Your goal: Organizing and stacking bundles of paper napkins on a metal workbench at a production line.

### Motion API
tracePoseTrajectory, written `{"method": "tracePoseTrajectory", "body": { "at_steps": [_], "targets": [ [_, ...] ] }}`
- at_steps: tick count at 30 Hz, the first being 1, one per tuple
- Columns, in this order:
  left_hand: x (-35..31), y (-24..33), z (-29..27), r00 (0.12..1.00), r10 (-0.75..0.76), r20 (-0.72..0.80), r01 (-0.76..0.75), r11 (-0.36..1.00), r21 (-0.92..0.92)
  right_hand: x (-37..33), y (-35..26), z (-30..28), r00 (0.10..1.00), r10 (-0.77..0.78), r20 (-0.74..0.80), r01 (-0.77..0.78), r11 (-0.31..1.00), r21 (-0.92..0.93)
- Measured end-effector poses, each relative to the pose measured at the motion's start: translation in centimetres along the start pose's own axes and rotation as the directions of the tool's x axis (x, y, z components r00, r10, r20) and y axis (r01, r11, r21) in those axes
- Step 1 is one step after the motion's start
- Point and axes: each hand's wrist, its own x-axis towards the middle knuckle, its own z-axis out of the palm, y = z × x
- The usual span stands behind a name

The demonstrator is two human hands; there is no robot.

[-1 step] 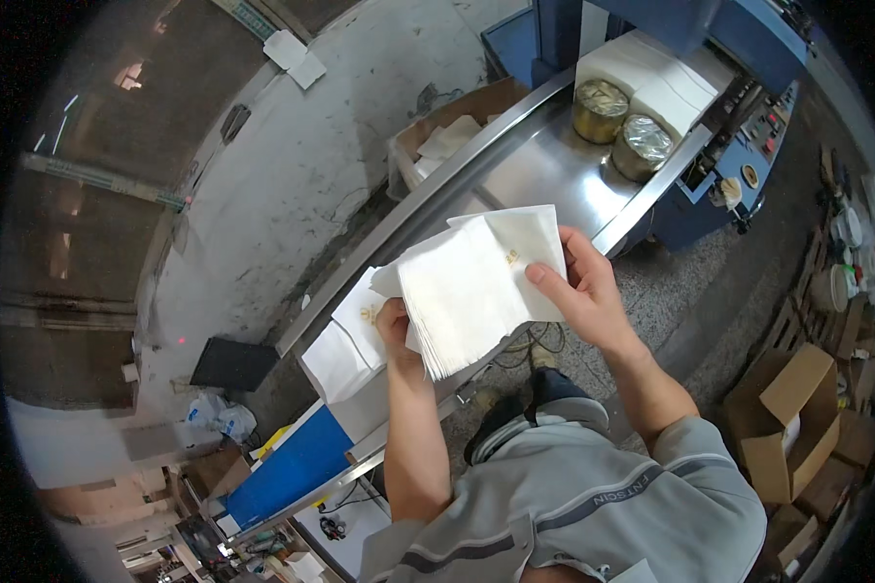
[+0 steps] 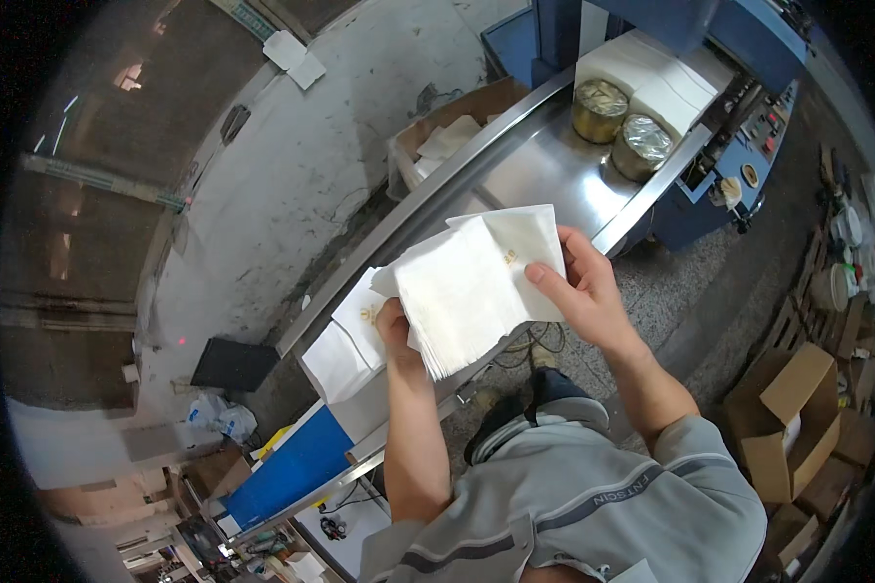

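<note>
Between my two hands is a fanned stack of white paper napkins (image 2: pixel 462 296), held over the metal conveyor table. My left hand (image 2: pixel 399 335) grips the stack's left edge, with most of its fingers hidden beneath. On the right side, my right hand (image 2: pixel 578 287) pinches the stack, its thumb on top of a napkin that bears a small gold print. More white napkins (image 2: pixel 340 352) lie on the table beside my left hand, one of them with a gold mark.
Two round metal tins (image 2: pixel 642 148) stand at the table's far end, by a white stack (image 2: pixel 671 92) under a blue machine (image 2: pixel 671 21). A cardboard box of paper pieces (image 2: pixel 408 136) sits behind the metal rail. An open carton (image 2: pixel 783 423) is at the right; a blue belt (image 2: pixel 297 466) lies lower left.
Almost nothing differs. The napkin stack and both hands have shifted very slightly to the left.
</note>
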Motion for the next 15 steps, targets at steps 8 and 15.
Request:
{"method": "tracePoseTrajectory", "body": {
  "at_steps": [8,15],
  "targets": [
    [0.4,-0.9,1.1,0.955,0.294,-0.045,-0.243,0.857,0.454,1.1,0.2,-0.8,0.996,0.073,0.053,-0.074,0.997,0.010],
    [3.1,-1.8,-3.0,0.987,0.153,0.050,-0.159,0.973,0.168,2.9,0.3,-1.0,0.985,0.082,0.151,-0.074,0.995,-0.060]
  ]
}}
